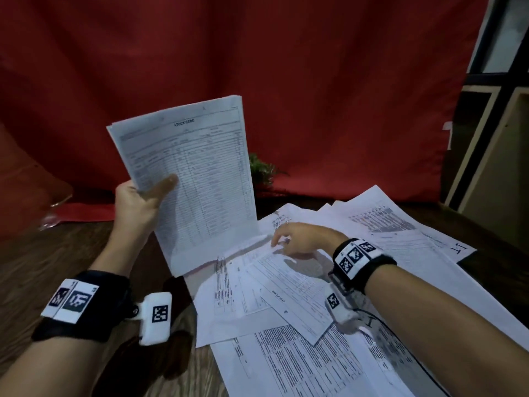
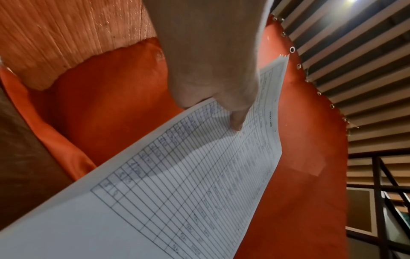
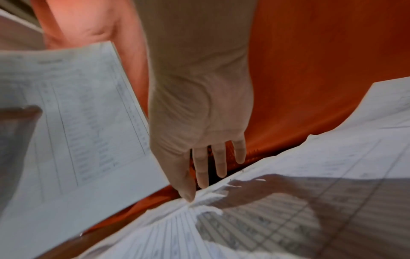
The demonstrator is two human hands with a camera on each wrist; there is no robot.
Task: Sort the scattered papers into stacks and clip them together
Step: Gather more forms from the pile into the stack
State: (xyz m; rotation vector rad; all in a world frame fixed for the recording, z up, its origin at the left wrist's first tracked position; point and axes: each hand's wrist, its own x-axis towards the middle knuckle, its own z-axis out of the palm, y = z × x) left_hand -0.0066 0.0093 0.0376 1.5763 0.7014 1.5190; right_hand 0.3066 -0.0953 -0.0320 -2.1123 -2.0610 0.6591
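My left hand (image 1: 146, 193) holds a stack of stock card sheets (image 1: 194, 179) upright above the table, thumb pressed on the front page; the stack's bottom edge rests near the table. The left wrist view shows the thumb (image 2: 235, 121) on the ruled stock card sheets (image 2: 188, 184). My right hand (image 1: 297, 239) reaches over the scattered papers (image 1: 286, 296) with fingers fairly straight, the index fingertip touching the top edge of a ruled form (image 3: 277, 219). The right wrist view has the right hand (image 3: 199, 168) with spread fingers at that paper's edge, the held stack (image 3: 73, 131) on its left.
More loose printed sheets (image 1: 400, 230) spread over the right half of the wooden table (image 1: 57, 253). A red cloth backdrop (image 1: 257, 67) hangs behind, with a small green plant (image 1: 262, 170) at its foot. Shelving (image 1: 498, 138) stands at far right. No clip is visible.
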